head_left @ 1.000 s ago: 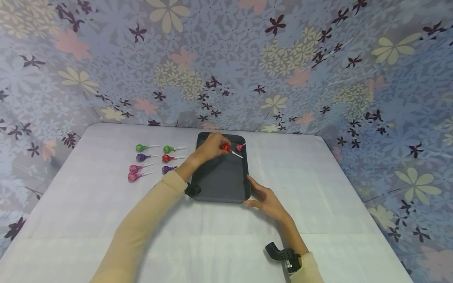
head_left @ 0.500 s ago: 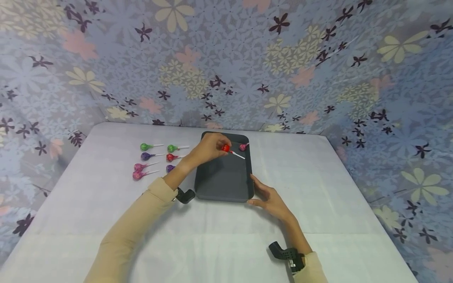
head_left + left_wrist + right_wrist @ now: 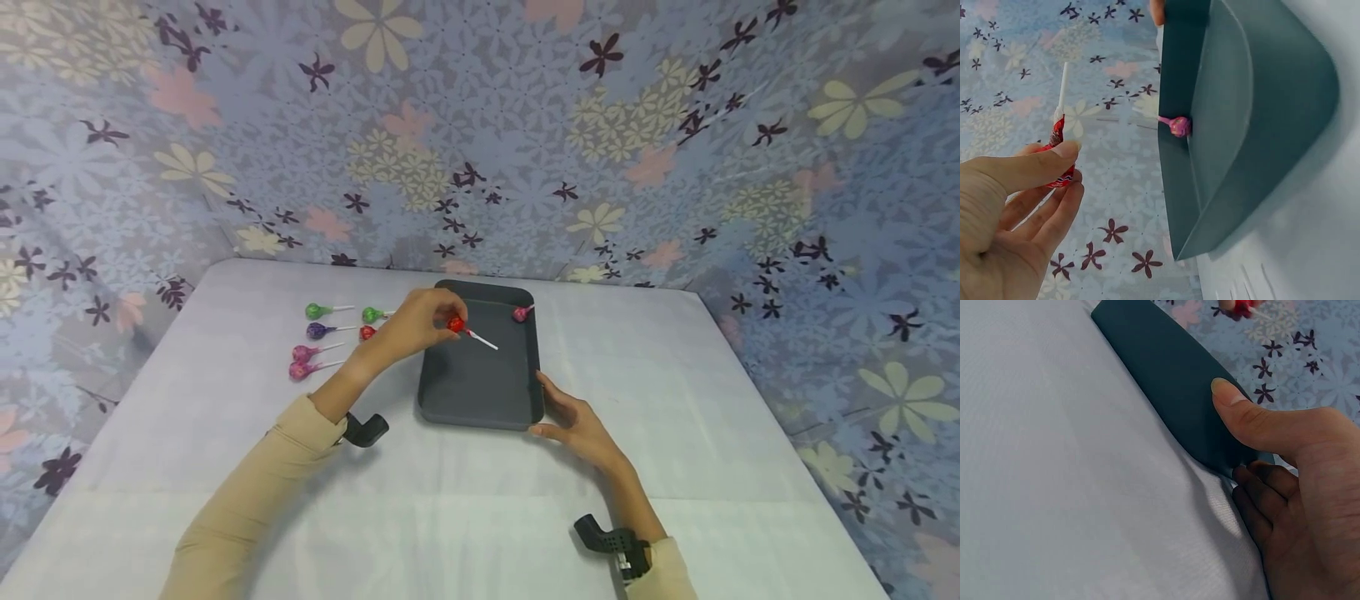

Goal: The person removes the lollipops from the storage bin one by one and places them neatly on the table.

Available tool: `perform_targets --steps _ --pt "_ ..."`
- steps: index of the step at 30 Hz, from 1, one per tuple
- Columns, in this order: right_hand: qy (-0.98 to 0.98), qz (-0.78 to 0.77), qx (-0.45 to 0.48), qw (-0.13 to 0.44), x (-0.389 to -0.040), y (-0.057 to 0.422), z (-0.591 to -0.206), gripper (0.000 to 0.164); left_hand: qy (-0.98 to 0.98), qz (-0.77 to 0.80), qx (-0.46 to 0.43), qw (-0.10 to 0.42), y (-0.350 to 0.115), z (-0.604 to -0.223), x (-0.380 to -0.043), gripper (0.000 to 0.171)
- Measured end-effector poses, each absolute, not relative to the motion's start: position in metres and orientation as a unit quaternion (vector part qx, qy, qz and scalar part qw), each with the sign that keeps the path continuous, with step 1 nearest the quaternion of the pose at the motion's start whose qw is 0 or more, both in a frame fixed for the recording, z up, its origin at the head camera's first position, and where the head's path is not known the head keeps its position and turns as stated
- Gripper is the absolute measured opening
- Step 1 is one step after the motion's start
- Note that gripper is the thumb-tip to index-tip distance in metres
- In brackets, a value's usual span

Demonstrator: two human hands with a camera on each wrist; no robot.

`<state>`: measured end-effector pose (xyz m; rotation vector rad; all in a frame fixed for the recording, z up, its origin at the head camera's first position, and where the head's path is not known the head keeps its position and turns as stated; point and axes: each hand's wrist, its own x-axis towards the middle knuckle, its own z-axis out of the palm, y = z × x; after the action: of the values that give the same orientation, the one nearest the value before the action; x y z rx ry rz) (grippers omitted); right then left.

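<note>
Between thumb and fingers, my left hand (image 3: pixel 412 327) pinches a red-wrapped lollipop (image 3: pixel 456 324) by its candy end, above the dark grey tray (image 3: pixel 480 396). Its white stick points right and toward me in the head view, and upward in the left wrist view, where the red wrapper (image 3: pixel 1063 178) shows at the fingertips. A pink lollipop (image 3: pixel 520 314) lies in the tray's far right corner, stick against the wall. My right hand (image 3: pixel 577 429) holds the tray's near right corner. In the right wrist view its thumb (image 3: pixel 1241 415) presses the near wall, fingers bent at the side.
Left of the tray, on the white tablecloth (image 3: pixel 360 517), lie green lollipops (image 3: pixel 313 311), a purple lollipop (image 3: pixel 317 331), pink lollipops (image 3: pixel 300 369) and a red lollipop (image 3: pixel 367 332) partly behind my left hand. A flowered cloth (image 3: pixel 510 150) hangs behind the table.
My left hand has drawn back to the left and slightly toward me, still pinching the red lollipop. The right hand stays at the tray corner. The head view has shifted slightly.
</note>
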<state>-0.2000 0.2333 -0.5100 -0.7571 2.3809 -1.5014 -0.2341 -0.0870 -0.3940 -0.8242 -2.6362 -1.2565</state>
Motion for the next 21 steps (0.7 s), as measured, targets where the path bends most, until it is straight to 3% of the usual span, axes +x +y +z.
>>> perform_targets --steps 21 --pt "0.812 -0.511 -0.257 0.114 -0.201 0.233 -0.51 0.089 -0.898 -0.378 -0.222 0.037 -0.143 -0.396 -0.203 0.02"
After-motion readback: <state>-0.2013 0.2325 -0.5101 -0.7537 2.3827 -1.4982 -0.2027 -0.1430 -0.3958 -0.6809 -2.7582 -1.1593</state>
